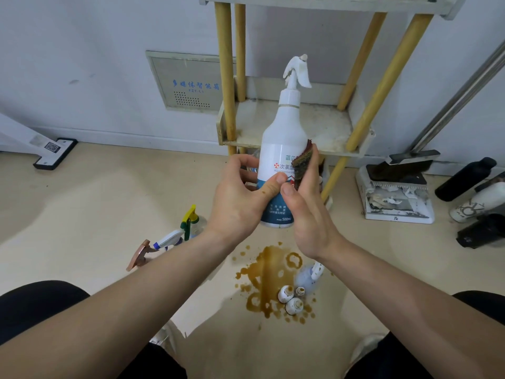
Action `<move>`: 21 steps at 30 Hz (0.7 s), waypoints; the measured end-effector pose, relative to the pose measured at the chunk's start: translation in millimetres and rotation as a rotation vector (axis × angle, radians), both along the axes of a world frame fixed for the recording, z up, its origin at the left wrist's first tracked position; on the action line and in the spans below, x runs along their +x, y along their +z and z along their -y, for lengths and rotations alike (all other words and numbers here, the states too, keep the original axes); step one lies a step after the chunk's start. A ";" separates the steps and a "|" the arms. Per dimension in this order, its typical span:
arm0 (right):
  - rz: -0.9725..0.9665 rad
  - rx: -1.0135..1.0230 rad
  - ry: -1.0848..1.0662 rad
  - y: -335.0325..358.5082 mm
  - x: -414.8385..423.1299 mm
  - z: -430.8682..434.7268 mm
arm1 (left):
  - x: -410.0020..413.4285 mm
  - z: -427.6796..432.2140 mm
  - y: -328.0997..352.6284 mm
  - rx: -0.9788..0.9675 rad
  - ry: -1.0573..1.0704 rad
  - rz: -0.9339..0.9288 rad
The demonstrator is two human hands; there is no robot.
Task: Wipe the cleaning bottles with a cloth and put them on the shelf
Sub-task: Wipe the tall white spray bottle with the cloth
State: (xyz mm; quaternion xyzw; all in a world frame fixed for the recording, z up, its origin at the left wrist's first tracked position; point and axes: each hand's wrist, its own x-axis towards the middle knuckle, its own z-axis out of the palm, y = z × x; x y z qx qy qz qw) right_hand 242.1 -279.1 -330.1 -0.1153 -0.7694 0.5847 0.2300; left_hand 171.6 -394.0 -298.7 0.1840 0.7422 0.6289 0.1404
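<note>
A white spray bottle (284, 138) with a blue-and-white label and a white trigger head is held upright in front of me, before the shelf (322, 124). My left hand (240, 198) grips its lower body from the left, thumb across the label. My right hand (306, 212) presses a dark, stained cloth (305, 162) against the bottle's right side, thumb and fingers curled round it. On the floor at the left stand other spray bottles (188, 222). Three small white bottles (292, 299) stand near my knees.
A brown liquid spill (267, 272) spreads on the beige floor below my hands. A dustpan with a brush (396, 192) and dark and white bottles (470, 195) lie at the right. A flat mop head (54, 153) rests at the left wall.
</note>
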 end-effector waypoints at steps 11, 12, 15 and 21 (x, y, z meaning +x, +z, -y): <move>-0.128 -0.297 -0.021 12.0 -4.9 -11.7 | 6.4 -3.2 -1.3 0.089 -0.306 0.071; -0.109 -0.226 -0.036 12.5 -2.6 -10.6 | 6.1 -3.9 0.5 0.106 -0.301 0.083; -0.031 0.083 -0.082 18.7 5.7 -6.1 | 2.1 -3.9 3.6 0.130 -0.285 0.115; 0.057 0.640 -0.094 15.5 4.8 -18.3 | -5.7 -1.9 9.4 0.076 -0.272 0.159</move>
